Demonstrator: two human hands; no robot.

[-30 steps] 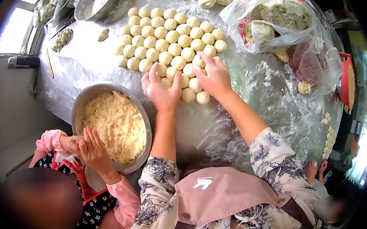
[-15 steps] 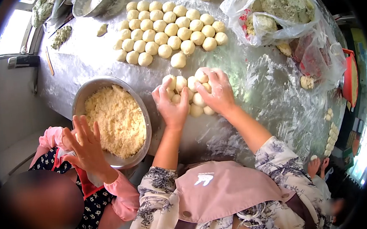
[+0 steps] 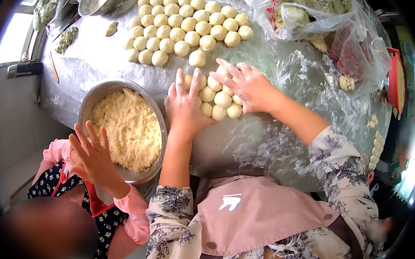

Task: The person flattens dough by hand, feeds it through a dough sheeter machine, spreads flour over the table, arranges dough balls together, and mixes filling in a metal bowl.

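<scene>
A tight cluster of pale dough balls lies on the floured metal table between my two hands. My left hand rests along the cluster's left side, fingers stretched out and pointing away from me. On the right side, my right hand lies with its fingers spread, partly over the upper balls. Both hands are open and touch the outer balls, hiding some of them. Just beyond my fingertips sits a single dough ball, at the near edge of a larger group of dough balls set in rows.
A metal bowl of crumbly yellow filling stands at left, beside a co-worker's raised hand. Plastic bags with greenish dough lie at the upper right. A wooden stick is on the far left; small dough pieces lie at the right edge.
My hands have moved from gripping over the balls to flat along the cluster's sides, uncovering more balls. My right elbow has swung outward. The view has shifted slightly.
</scene>
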